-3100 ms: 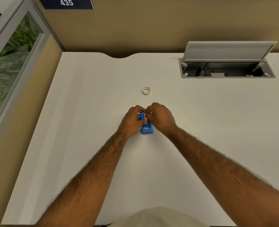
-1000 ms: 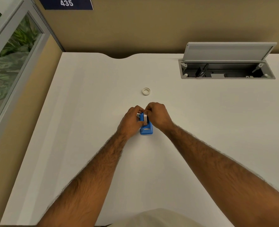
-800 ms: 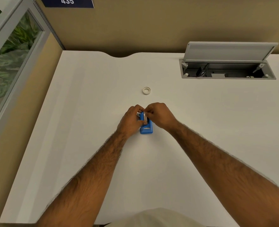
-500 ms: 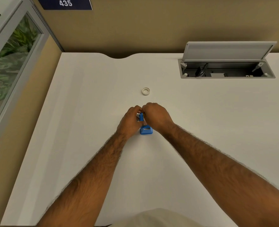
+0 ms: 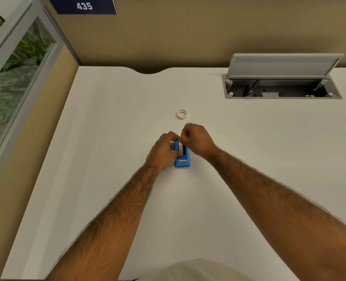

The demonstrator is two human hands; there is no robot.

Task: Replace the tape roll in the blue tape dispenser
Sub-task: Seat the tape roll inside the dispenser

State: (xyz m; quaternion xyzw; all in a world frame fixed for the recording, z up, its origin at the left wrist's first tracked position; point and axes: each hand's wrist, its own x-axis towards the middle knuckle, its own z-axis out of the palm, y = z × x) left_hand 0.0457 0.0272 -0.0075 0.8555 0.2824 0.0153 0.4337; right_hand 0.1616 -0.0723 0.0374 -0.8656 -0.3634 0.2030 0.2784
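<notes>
The blue tape dispenser point(image 5: 182, 161) stands on the white desk point(image 5: 107, 138), its cutter end towards me. My left hand point(image 5: 161, 151) grips its left side. A pale tape roll point(image 5: 180, 147) sits upright in the dispenser's slot. My right hand point(image 5: 198, 138) is curled over the far end, thumb and fingers pinched on the top of that roll. The far part of the dispenser is hidden by both hands. A second small white tape roll point(image 5: 181, 114) lies flat on the desk just beyond my hands.
An open cable hatch point(image 5: 281, 88) with a raised grey lid is set into the desk at the far right. A tan partition runs along the back, and a glass panel point(image 5: 15, 78) stands at the left. My forearms stretch across the near half of the desk.
My right hand has drawn back slightly towards the far end, uncovering more of the dispenser's slot and the pale roll. The left hand and the loose roll have stayed put.
</notes>
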